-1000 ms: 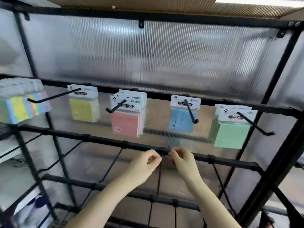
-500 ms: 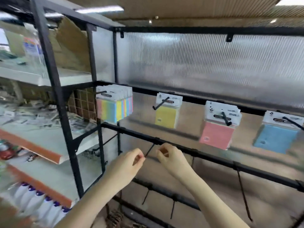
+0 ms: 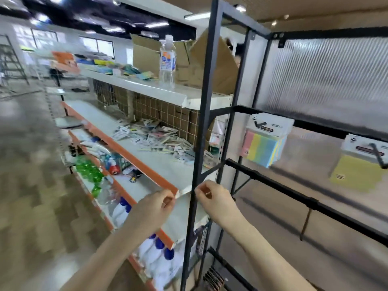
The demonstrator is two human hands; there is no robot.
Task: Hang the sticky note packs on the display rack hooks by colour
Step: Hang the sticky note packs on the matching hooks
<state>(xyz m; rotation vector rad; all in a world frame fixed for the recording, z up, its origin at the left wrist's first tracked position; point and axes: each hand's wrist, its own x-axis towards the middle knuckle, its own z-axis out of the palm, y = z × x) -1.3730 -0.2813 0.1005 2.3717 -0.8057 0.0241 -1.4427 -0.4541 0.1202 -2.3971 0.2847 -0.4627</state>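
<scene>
The black display rack (image 3: 206, 97) fills the right half of the view. On its upper bar hang a multicolour sticky note pack (image 3: 265, 147) and, further right, a yellow pack (image 3: 357, 173), each on a black hook. A heap of loose sticky note packs (image 3: 155, 137) lies on the white shelf to the left of the rack. My left hand (image 3: 155, 206) and my right hand (image 3: 214, 198) are raised in front of the rack's front post, fingers curled with fingertips pinched. I see nothing held in either hand.
A white and orange shelving unit (image 3: 134, 156) stands to the left with a clear bottle (image 3: 167, 61), cardboard boxes (image 3: 189, 59), green bottles (image 3: 89, 171) and white bottles (image 3: 155, 255). Open floor (image 3: 31, 185) lies further left. Lower rack bars (image 3: 294, 194) are bare.
The view has swung left: the pink, blue and green packs have left the frame and the side shelf with loose packs has come in. Both hands stay pinched together, moving left along with it.
</scene>
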